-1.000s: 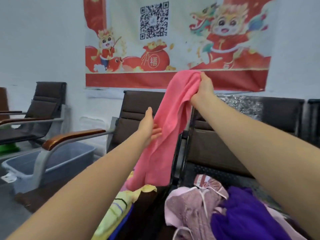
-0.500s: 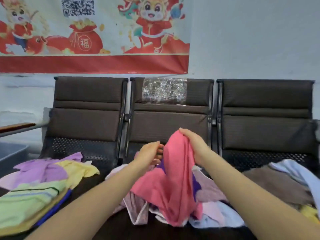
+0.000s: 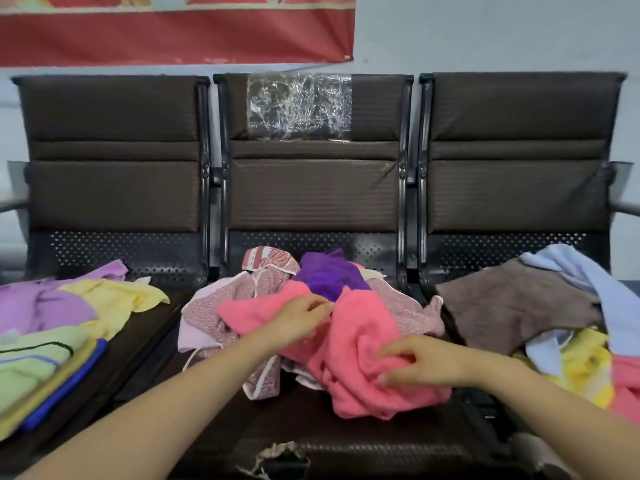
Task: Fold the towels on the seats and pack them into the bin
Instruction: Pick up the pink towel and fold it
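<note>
The pink towel [image 3: 349, 344] lies crumpled under both hands on the middle seat [image 3: 311, 441], its length running between the left hand [image 3: 304, 317] pinching its far edge and the right hand [image 3: 412, 365] gripping its near bunch.

Evenly lit indoor scene, soft shadows.
Slight motion blur overall; wide-angle bending at edges; glare on plastic film [image 3: 299, 105].

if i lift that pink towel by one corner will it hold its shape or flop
Likely flop: the pink towel lies crumpled in soft folds over the pile. Probably light, since it bunches under the fingers of both hands. Its fuzzy surface suggests it will not slip.
</note>
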The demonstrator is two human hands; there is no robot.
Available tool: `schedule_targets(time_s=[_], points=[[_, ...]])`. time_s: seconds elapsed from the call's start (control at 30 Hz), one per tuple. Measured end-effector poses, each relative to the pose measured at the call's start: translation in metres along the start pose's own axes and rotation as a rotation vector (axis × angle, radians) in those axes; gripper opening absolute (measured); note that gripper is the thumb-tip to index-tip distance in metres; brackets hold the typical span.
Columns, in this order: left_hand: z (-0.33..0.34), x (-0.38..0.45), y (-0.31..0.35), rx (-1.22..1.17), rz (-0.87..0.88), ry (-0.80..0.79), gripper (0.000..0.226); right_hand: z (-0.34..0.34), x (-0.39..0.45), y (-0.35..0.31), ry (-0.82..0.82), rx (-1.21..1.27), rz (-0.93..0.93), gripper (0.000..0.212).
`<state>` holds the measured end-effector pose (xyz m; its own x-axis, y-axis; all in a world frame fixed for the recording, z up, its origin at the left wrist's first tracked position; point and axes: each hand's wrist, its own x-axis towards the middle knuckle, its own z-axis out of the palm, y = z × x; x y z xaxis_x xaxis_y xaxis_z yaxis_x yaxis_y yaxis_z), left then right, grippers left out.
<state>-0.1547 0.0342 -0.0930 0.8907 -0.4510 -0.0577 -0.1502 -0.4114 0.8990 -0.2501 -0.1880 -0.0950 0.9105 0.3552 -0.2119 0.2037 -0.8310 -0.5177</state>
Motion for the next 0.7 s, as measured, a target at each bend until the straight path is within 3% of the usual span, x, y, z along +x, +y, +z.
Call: schedule_targets(time_s=[0.07,0.27,0.37,0.43,0.5,0.6,0.7], points=[[0.004,-0.004,0.005,-0.116,-0.054,-0.03,0.024,0.002,-0.001,-0.003,0.044,0.121,-0.003,0.066],[0.032,-0.008,0.0,-0.158,-0.11,-0.136,0.018,0.014,0.017,-0.001,0.406,0.706,0.238,0.031],[0.04,-0.01,0.0,-0.285,-0.146,-0.017,0.015,0.022,0.027,0.006,0.364,1.05,0.405,0.023],[0.041,-0.011,0.002,-0.347,-0.132,0.076,0.021,0.024,0.031,0.008,0.342,1.146,0.458,0.023],[0.033,-0.017,0.007,-0.347,-0.099,0.116,0.029,0.019,0.034,0.006,0.376,1.16,0.391,0.011],[0.013,-0.027,0.012,-0.231,0.071,0.128,0.036,-0.004,0.034,-0.001,0.483,1.165,0.178,0.01],[-0.009,-0.03,0.012,-0.176,0.169,0.114,0.032,-0.032,0.03,-0.011,0.557,1.212,-0.014,0.049]])
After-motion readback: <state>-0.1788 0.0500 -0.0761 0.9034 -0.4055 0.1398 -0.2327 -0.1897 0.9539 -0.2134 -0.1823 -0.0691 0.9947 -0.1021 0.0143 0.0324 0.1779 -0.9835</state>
